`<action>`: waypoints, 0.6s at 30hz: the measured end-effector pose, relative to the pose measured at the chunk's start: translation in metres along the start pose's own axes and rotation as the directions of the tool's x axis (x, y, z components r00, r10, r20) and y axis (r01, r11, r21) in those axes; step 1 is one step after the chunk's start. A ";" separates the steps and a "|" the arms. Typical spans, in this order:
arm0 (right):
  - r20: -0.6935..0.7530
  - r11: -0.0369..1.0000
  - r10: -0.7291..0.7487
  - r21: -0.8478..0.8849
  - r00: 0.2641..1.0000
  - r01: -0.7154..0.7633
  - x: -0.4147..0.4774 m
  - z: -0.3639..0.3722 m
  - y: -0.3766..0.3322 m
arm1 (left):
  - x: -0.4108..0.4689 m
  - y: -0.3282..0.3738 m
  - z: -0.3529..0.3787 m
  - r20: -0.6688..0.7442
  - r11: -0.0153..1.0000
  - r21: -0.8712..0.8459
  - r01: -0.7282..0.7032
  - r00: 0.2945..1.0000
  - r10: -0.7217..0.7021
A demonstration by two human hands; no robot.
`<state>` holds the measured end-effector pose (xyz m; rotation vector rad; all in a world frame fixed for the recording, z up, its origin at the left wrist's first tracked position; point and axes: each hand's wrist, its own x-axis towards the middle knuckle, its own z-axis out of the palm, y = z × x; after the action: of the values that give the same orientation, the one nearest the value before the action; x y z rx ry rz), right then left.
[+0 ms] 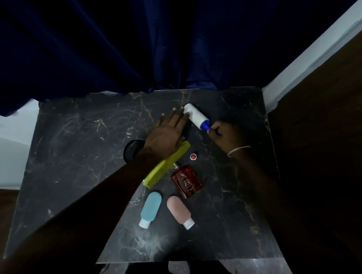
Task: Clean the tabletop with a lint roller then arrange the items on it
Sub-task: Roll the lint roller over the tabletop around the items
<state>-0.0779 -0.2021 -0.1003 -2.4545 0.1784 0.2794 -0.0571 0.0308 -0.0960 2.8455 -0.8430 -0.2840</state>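
A white lint roller [195, 115] with a blue handle lies on the far part of the dark marble tabletop [74, 152]. My right hand [224, 137] grips its blue handle. My left hand [167, 134] rests flat beside the roll, fingertips touching its end. Under my left wrist lies a yellow-green comb [166, 167], with a black round tin [131, 150] to its left. Nearer me lie a red perfume bottle [186, 181], a small red cap [193, 156], a teal travel bottle [150, 208] and a pink travel bottle [179, 211].
A dark blue curtain [139, 40] hangs behind the table's far edge. A white wall strip [305, 59] and a dark wooden panel [323, 133] stand at the right. Pale floor [5, 148] shows at the left.
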 end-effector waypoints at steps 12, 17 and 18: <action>-0.115 0.993 -0.034 0.109 0.993 0.047 0.026 -0.126 -0.019 | 0.111 0.051 0.000 -0.236 0.920 -0.382 -0.091 0.972 -0.002; -0.293 0.986 -0.072 0.124 0.954 0.113 0.052 -0.140 -0.012 | 0.146 0.070 0.011 -0.229 0.797 -0.603 -0.043 0.966 -0.120; -0.304 0.981 -0.078 0.147 0.950 0.127 0.057 -0.137 -0.012 | 0.151 0.072 0.013 -0.225 0.764 -0.644 -0.041 0.965 -0.137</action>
<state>0.0005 -0.2821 -0.0021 -2.3191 0.1928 -0.1476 0.0263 -0.1132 -0.1141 2.1837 -0.4844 -0.1565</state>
